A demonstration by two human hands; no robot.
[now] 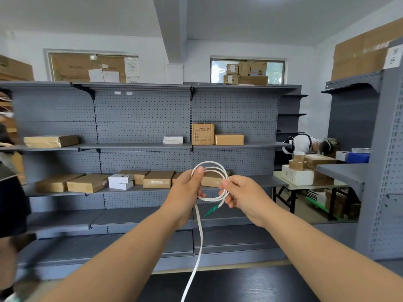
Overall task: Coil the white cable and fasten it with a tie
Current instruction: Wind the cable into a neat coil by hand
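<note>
Several round loops of white cable (210,162)

No wording can be read. The upright brown carton (203,134) on the middle shelf (130,146) bears a row of small handling symbols above printed lines too small to make out. Sheets (131,66) pinned on the noticeboard (72,67) and a white sign (393,56) on the right-hand rack (390,149) are blurred.

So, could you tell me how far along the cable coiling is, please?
A few loops of the white cable are formed, held between the left hand and right hand. A long tail hangs uncoiled below them. No tie is visible, so fastening remains.
</note>
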